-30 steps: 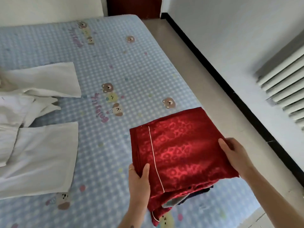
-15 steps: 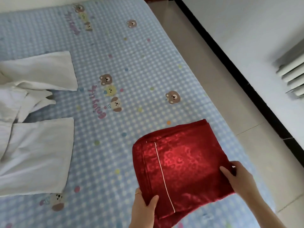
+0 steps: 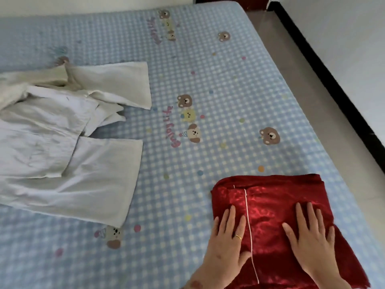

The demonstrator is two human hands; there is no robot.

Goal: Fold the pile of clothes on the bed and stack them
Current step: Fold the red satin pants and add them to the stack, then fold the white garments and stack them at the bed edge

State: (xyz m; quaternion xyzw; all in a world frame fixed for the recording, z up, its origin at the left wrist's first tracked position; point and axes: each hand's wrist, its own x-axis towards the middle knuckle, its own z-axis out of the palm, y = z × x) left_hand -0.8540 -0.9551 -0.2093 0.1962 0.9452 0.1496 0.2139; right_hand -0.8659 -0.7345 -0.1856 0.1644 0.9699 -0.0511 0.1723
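Observation:
A folded red satin garment (image 3: 270, 197) with white piping lies flat at the near right corner of the bed (image 3: 208, 69). My left hand (image 3: 226, 245) rests palm down on its left part, fingers spread, a gold ring on one finger. My right hand (image 3: 310, 238) presses flat on its right part, fingers apart. Neither hand grips the cloth. On the left of the bed an unfolded white garment (image 3: 62, 142) is spread out, with two wide sleeves or legs pointing right.
The bed has a blue checked sheet with bear prints. Its right edge runs diagonally beside a grey floor strip (image 3: 312, 80), a black skirting board (image 3: 333, 84) and a white wall. A dark red panel (image 3: 229, 0) stands behind the bed's far end.
The red garment was held up in both hands over the bed's right edge; now it lies on the bed and both hands have let go and press flat on top.

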